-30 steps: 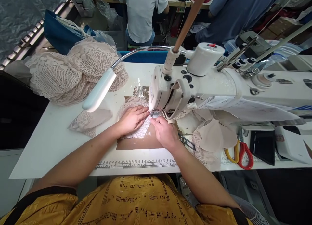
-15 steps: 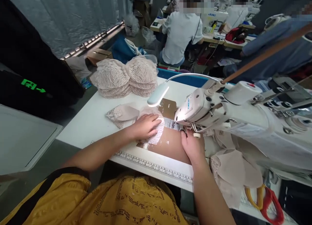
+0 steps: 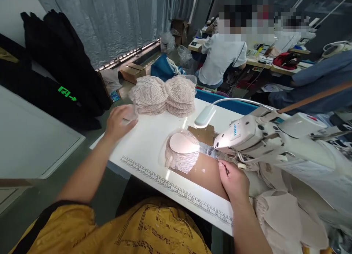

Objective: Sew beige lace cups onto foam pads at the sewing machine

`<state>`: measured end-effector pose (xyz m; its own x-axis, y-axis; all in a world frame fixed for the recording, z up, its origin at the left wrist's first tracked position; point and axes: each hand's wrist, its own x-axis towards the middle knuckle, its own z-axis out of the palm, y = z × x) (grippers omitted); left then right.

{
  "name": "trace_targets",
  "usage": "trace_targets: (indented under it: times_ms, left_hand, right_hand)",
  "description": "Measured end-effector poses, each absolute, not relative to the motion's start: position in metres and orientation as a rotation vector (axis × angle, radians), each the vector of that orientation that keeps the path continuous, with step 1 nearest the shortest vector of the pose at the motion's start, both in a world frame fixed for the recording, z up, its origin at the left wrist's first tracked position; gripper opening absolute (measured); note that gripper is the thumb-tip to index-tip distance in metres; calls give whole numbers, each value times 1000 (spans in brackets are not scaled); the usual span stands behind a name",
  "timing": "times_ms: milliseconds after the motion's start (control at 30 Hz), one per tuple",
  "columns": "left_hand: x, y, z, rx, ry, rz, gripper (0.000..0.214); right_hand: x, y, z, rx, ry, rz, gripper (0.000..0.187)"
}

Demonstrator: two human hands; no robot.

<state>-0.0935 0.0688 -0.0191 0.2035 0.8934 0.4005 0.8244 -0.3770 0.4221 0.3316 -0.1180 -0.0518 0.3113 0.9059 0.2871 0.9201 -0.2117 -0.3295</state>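
My left hand (image 3: 120,122) is out at the table's left side, beside the stacked lace bra cups (image 3: 152,94). Its fingers close around a pale, thin piece of fabric (image 3: 132,113), blurred and partly hidden. On the table, a single lace bra cup (image 3: 183,145) lies with a smooth pale face up, at the left end of the brown plate (image 3: 209,175). My right hand (image 3: 235,180) rests at the plate's right end, just below the sewing machine head (image 3: 233,133). Its fingers are curled, and a small dark thing shows between thumb and forefinger.
A lamp (image 3: 205,116) on a bent neck hangs over the plate. Along the table's front edge runs a printed ruler (image 3: 176,191). More pale cup pieces (image 3: 288,213) lie at the right under the machine arm. A co-worker in a white shirt (image 3: 220,59) sits beyond the table.
My left hand has left the lace cup and moved left toward the table's far side. The loose fabric left of the cup is gone from there. My right hand stays near the machine.
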Motion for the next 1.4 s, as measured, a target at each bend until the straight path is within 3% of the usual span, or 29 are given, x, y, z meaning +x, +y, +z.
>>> trace_targets:
  times_ms: [67,167,367,567,633,733,800,933,1100,1300,1400]
  left_hand:
    - [-105,91,-20,2275,1773,627,61]
    - [-112,111,-30,2183,1747,508,53]
    - [-116,95,-33,2083,1697,903,33]
    - [-99,32,-15,1863,1311,1138,46]
    - [-77,4,-6,1752,987,1056,40]
    - [-33,-32,8,1876,702,843,42]
    - [-5,-49,14,2153,598,764,36]
    - [30,-65,14,2396,457,808,17]
    - [47,-68,10,2177,537,695,29]
    - [66,-69,14,1849,545,556,36]
    - [73,-60,15,1750,584,535,34]
  right_hand:
    - [332,-118,-52,-2107,-1607,55,36]
    - [334,-115,-52,-2107,-1557,125,36]
    - [332,-117,-46,-2065,-1528,125,37]
    - [300,-131,-13,-1704,-1713,418,27]
    - [278,-135,-3,-1608,-1635,674,39]
    - [239,-138,4,-1309,-1445,1092,85]
    - [217,-136,4,-1161,-1342,1269,91]
    - [201,-129,-2,-1156,-1178,1281,68]
    - [215,-131,-13,-1299,-1055,1036,9]
    - [222,-149,-13,-1122,-776,1122,12]
    - [226,-158,-10,-982,-753,1317,28]
